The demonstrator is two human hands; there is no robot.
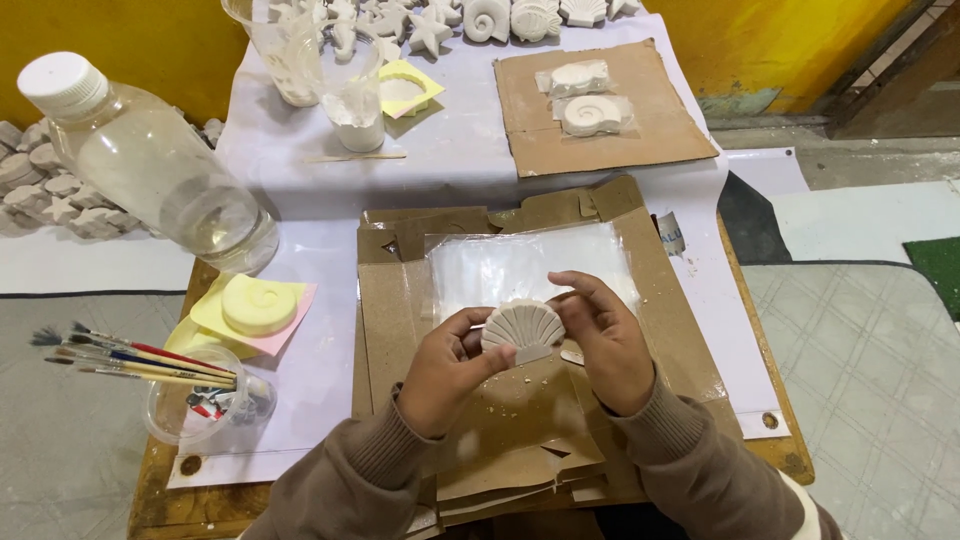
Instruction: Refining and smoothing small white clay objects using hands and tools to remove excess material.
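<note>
One white ribbed plaster scallop shell (pixel 523 327) was pinched between left hand (pixel 447 370) and right hand (pixel 603 340) over the table's near-edge brown cardboard sheet (pixel 500 400); unpainted, crumbs beneath; many bare casts (pixel 480 18) waited along the far edge.

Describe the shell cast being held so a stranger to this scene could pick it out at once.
Start at the flattened brown cardboard in the middle of the table, with a clear plastic sheet on it. Just over its near half, the left hand and right hand hold a white plaster scallop shell between them. Unlike the spiral casts on the far cardboard, it is fan-shaped with radiating ribs.
</note>
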